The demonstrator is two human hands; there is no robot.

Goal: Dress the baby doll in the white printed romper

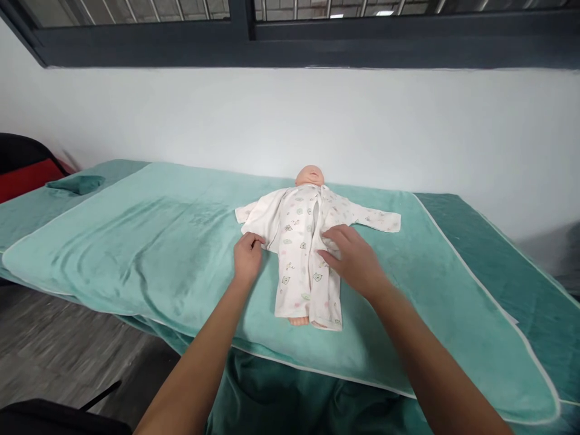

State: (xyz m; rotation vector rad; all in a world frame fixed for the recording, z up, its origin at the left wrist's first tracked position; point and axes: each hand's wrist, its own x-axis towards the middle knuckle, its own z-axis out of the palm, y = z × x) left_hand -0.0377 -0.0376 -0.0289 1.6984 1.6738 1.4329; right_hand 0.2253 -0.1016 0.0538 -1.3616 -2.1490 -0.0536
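A baby doll (pixel 310 175) lies on its back, its head toward the wall. It wears a white baby gown (pixel 294 266) with small animal prints, sleeves spread out to both sides. Toes show below the hem. At the left side of the gown, my left hand (pixel 248 257) is closed, thumb and finger pinching the edge of a plain white flap. Over the front opening is my right hand (pixel 356 260), its thumb and fingers apart, fingertips touching the gown's right front panel.
A light green blanket (pixel 181 241) with pale edging covers a bed with a darker green cover (pixel 498 266). Behind stands a white wall (pixel 272 121) below a barred window. A small green cloth (pixel 77 183) and a red and black object (pixel 27 175) are at far left.
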